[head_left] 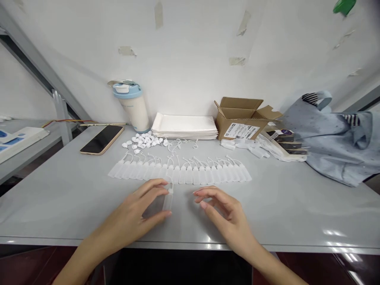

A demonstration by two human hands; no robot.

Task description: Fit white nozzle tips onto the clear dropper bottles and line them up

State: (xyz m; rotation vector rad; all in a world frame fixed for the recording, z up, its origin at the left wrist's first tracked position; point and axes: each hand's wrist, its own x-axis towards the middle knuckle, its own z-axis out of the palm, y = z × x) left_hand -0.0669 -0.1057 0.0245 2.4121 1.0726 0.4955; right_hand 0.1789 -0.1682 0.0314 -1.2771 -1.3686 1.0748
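My left hand (pixel 142 209) pinches a small clear plastic bottle (pixel 168 201) between thumb and fingertips, just above the grey table (pixel 59 198). My right hand (pixel 221 208) hovers a little to the right of it, fingers loosely curled and apart, holding nothing. Beyond both hands a row of several identical clear bottles with tethered caps (pixel 181 172) lies side by side. A heap of small white caps (pixel 144 140) sits behind the row on the left.
At the back stand a blue-lidded tumbler (pixel 133 107), a stack of white padded envelopes (pixel 185 126) and an open cardboard box (pixel 242 118). A phone (pixel 102 139) lies at the left. Bagged bottles (pixel 261 148) and a blue cloth bag (pixel 335 138) lie at the right.
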